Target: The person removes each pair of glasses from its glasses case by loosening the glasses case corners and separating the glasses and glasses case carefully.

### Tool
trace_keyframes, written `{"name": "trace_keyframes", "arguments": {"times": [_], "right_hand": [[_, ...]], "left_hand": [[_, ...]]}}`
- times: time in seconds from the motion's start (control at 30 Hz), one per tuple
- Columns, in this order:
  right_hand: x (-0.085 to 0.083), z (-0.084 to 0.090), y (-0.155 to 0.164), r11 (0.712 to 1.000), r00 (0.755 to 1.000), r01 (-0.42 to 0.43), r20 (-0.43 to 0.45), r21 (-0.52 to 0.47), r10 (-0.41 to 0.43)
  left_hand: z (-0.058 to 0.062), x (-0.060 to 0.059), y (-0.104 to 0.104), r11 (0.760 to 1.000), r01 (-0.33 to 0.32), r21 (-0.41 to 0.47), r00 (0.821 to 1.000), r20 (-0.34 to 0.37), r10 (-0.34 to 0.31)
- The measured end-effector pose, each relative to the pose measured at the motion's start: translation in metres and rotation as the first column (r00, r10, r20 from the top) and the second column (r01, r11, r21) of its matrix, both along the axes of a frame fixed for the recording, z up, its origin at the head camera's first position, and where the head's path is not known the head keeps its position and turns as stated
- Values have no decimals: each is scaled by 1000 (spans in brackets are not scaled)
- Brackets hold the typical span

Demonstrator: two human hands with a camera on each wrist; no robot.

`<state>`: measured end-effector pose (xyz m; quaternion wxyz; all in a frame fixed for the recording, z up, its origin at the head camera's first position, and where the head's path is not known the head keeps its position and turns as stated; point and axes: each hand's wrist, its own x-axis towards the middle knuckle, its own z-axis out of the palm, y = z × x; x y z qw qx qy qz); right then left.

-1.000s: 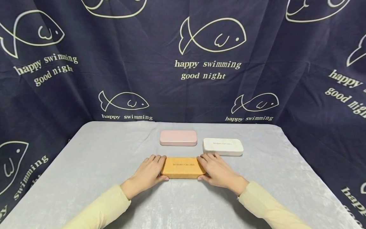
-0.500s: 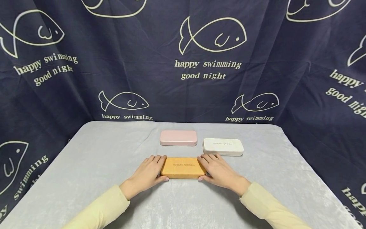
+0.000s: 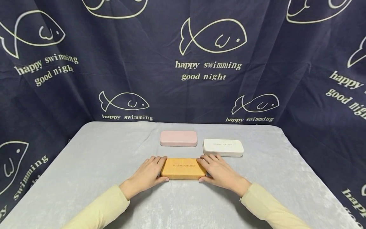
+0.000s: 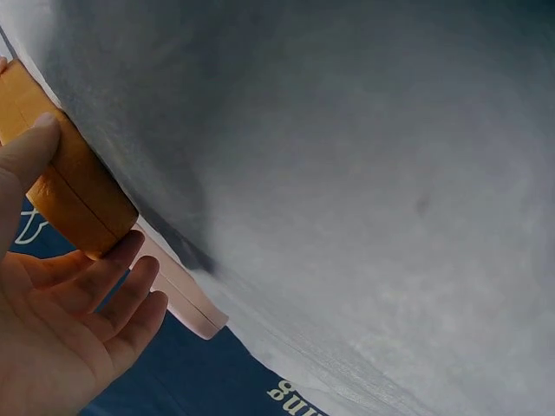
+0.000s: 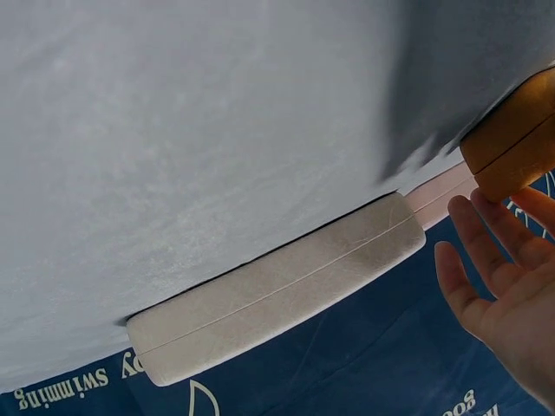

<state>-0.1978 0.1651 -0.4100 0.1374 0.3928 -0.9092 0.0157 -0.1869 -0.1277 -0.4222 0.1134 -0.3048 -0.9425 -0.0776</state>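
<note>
Orange case [image 3: 183,168] lying flat on grey velvet tablecloth [image 3: 94,165], near front centre, lid closed, printed lettering on top. Left hand [image 3: 148,173] set against left short end, fingers straight along far corner, thumb [image 4: 26,156] laid on near edge. Right hand [image 3: 218,171] mirrored on right short end, fingers straight and slightly spread, thumb at near corner. Neither hand curled round case; contact at both ends only. Pink case [image 3: 178,138] behind, apart. White case [image 3: 223,147] behind and to right, just beyond right fingertips, not touching. Navy fish-print curtain [image 3: 200,63] behind table
</note>
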Motion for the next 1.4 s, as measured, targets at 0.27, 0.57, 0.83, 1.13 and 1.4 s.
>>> {"name": "trace_keyframes", "arguments": {"times": [0.27, 0.57, 0.83, 1.13, 1.4], "right_hand": [[-1, -1, -1, 1000, 1000, -11, 5, -2, 11], [-3, -1, -4, 1000, 1000, -19, 11, -14, 19], [-5, -1, -4, 1000, 1000, -17, 13, -20, 17], [-8, 2, -3, 1000, 999, -1, 48, -11, 1], [-9, 4, -2, 1000, 998, -8, 64, -13, 9]], "left_hand": [[-1, 1, 0, 1000, 6, 3, 1000, -10, -6], [-2, 1, 0, 1000, 4, 6, 1000, -9, -4], [-3, 0, 0, 1000, 0, 10, 1000, -13, 0], [-3, -3, 2, 1000, 11, 16, 1000, -22, -10], [-3, -4, 3, 999, 18, 32, 999, -29, -17]]}}
